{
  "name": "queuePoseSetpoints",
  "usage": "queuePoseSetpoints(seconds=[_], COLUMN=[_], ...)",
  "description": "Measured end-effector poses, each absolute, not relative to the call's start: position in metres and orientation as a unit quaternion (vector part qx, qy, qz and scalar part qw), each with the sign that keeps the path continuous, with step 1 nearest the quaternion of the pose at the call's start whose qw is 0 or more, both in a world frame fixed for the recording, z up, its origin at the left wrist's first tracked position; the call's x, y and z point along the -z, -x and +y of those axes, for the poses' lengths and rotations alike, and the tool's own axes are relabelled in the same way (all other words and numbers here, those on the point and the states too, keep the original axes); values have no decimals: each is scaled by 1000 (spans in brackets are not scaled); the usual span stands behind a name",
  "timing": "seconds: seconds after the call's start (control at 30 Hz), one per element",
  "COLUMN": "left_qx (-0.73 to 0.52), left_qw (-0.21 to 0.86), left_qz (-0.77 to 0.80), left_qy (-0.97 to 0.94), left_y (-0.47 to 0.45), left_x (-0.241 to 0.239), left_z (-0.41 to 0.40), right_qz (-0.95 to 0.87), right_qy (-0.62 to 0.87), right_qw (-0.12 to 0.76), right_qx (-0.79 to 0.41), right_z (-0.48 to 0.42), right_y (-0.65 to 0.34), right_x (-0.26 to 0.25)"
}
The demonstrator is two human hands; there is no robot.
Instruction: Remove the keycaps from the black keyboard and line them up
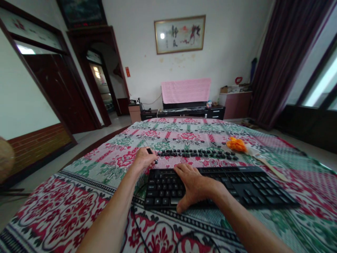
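A patterned tablecloth [65, 211] is draped over the table [106, 138], its dark left edge left exposed. A black cable [138, 230] is trailed across the cloth from the left end of the keyboard toward the table's near edge. Beyond the keyboard's far left corner, a slim black tool [149, 151] is pinched in the left hand [145, 158], whose grip is closed; whether the dark tip below the fingers belongs to it cannot be told. Just right of that hand, loose black keycaps [195, 154] are laid in rows behind the keyboard, parallel to the table's far edge. The black computer keyboard [243, 191] is set lengthwise in the nearer half of the table. Its left-centre part is covered by the right hand [193, 183], whose grip is spread, with the thumb placed at the near rim. Toward the table's right edge, a fluffy orange bundle [236, 144] and a pale-handled brush [272, 169] are placed side by side.
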State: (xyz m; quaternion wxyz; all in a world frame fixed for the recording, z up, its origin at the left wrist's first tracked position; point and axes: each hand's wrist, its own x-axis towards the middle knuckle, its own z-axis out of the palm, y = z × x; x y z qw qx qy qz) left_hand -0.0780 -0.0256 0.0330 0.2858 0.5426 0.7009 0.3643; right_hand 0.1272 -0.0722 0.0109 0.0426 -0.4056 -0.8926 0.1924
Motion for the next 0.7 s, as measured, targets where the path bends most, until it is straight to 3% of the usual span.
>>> queuePoseSetpoints(seconds=[0.27,0.47,0.7], left_qx=[-363,-389,-394], left_qw=[316,415,459], left_qz=[683,615,563], left_qy=[-549,-547,-563], left_y=[77,61,59], left_x=[-23,-29,-27], left_z=[-2,-16,-16], right_qz=[-880,-816,-795], right_qy=[413,485,461], right_qw=[66,272,344], right_qx=[-227,-158,-192], right_z=[-69,-46,-35], right_y=[-134,-117,-90], right_x=[-17,-11,-2])
